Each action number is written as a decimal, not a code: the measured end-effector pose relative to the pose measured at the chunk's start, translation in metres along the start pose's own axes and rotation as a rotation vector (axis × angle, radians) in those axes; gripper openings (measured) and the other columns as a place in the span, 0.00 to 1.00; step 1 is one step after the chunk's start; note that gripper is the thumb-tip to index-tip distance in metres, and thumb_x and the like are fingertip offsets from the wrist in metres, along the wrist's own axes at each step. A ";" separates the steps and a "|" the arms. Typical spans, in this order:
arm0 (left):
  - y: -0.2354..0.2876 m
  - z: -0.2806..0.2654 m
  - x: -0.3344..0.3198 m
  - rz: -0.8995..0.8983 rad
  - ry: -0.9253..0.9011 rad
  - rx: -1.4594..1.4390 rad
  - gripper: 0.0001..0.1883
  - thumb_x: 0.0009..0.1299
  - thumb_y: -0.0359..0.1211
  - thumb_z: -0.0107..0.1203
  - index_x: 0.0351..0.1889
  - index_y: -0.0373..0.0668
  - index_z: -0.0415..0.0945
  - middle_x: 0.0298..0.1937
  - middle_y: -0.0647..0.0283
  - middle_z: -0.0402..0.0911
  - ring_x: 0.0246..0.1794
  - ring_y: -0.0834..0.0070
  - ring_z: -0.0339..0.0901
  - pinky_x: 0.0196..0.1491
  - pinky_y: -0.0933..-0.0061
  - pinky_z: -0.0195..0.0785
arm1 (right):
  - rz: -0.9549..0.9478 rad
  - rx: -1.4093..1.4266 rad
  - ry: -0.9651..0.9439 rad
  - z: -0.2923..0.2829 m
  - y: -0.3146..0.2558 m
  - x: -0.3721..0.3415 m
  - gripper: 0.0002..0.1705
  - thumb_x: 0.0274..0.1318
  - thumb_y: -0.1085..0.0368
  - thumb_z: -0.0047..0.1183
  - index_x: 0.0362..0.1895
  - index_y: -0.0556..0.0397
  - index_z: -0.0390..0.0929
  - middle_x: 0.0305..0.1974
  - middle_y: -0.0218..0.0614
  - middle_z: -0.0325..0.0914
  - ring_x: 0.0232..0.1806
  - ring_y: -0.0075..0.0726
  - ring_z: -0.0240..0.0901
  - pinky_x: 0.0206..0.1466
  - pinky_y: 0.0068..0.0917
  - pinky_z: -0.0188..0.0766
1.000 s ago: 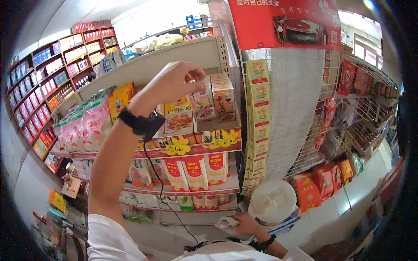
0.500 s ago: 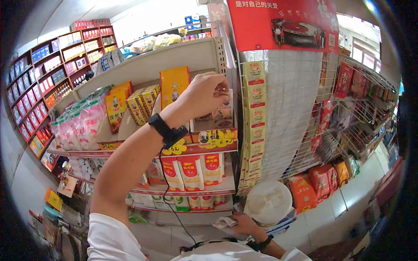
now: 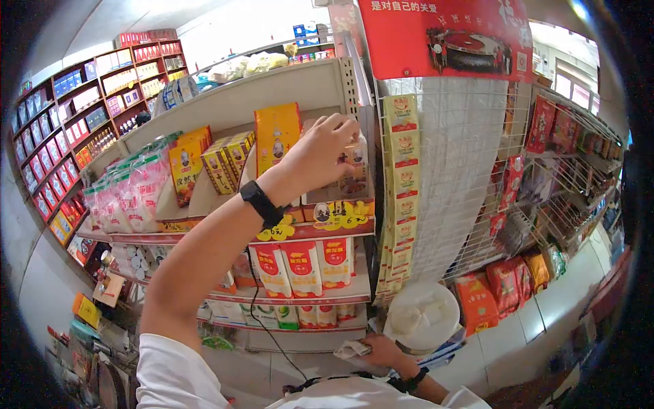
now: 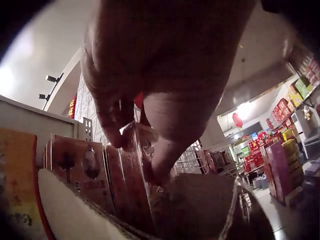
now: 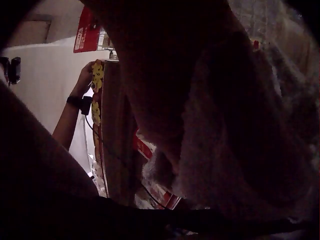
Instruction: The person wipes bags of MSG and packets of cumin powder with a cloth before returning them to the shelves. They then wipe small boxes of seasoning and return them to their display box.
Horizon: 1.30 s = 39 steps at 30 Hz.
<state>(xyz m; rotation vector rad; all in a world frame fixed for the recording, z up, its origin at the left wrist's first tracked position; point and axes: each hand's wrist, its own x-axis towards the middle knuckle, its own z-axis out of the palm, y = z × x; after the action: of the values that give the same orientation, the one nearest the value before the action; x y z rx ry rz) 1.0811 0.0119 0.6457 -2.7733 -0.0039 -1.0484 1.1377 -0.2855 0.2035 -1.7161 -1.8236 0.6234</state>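
In the head view my left hand [image 3: 320, 153] reaches over the right end of the upper shelf. Its fingers and thumb pinch a boxed seasoning packet [image 4: 130, 170] at its top edge, as the left wrist view shows from below. Another brown packet [image 4: 80, 167] stands beside it in the same display tray, mostly behind the hand in the head view. A yellow packet [image 3: 278, 136] stands upright left of the hand. Low down, near the bottom shelf, my right hand [image 3: 387, 352] holds a crumpled white cloth [image 3: 351, 349], seen dark and close in the right wrist view.
Yellow price tags [image 3: 351, 213] line the shelf's front edge. Red-and-white bags [image 3: 300, 266] fill the shelf below. A strip of hanging sachets [image 3: 405, 174], a wire rack [image 3: 470, 238] and a white bucket [image 3: 422, 317] stand to the right. A black cable [image 3: 253, 307] hangs from the left wrist.
My left hand has moved right from above the middle packets to the right end of the tray, uncovering the yellow packet and small boxes. The right hand stays low with the cloth.
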 end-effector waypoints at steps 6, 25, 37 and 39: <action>-0.002 -0.026 0.004 0.009 -0.122 0.035 0.30 0.64 0.42 0.71 0.60 0.38 0.74 0.55 0.48 0.80 0.56 0.50 0.79 0.58 0.55 0.74 | 0.005 0.066 -0.026 -0.019 -0.020 0.000 0.33 0.52 0.36 0.66 0.48 0.51 0.85 0.41 0.52 0.84 0.45 0.58 0.83 0.49 0.49 0.79; -0.032 -0.056 -0.017 -0.255 -0.317 -0.150 0.16 0.60 0.30 0.67 0.44 0.38 0.76 0.32 0.54 0.82 0.38 0.56 0.83 0.43 0.62 0.75 | 0.073 0.092 0.025 -0.002 0.000 -0.005 0.37 0.53 0.36 0.66 0.50 0.57 0.83 0.45 0.52 0.84 0.48 0.59 0.83 0.51 0.50 0.78; 0.061 -0.138 -0.106 -0.534 0.837 -0.653 0.23 0.80 0.38 0.55 0.70 0.41 0.68 0.66 0.63 0.74 0.58 0.81 0.76 0.50 0.77 0.76 | 0.235 0.450 0.009 -0.085 -0.095 0.002 0.36 0.51 0.48 0.72 0.62 0.49 0.80 0.53 0.44 0.85 0.53 0.44 0.84 0.56 0.41 0.80; 0.095 -0.112 -0.157 -0.710 0.879 -0.582 0.28 0.80 0.42 0.56 0.73 0.40 0.65 0.67 0.62 0.74 0.57 0.81 0.74 0.49 0.77 0.75 | 0.176 0.441 0.100 -0.046 -0.049 0.000 0.34 0.53 0.52 0.72 0.62 0.49 0.79 0.53 0.42 0.85 0.52 0.40 0.83 0.56 0.40 0.79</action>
<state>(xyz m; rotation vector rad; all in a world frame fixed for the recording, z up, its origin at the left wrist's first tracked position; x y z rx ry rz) 0.8956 -0.0904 0.6092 -2.4683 -0.6991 -2.7316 1.1325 -0.2913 0.2701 -1.5790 -1.3497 0.9170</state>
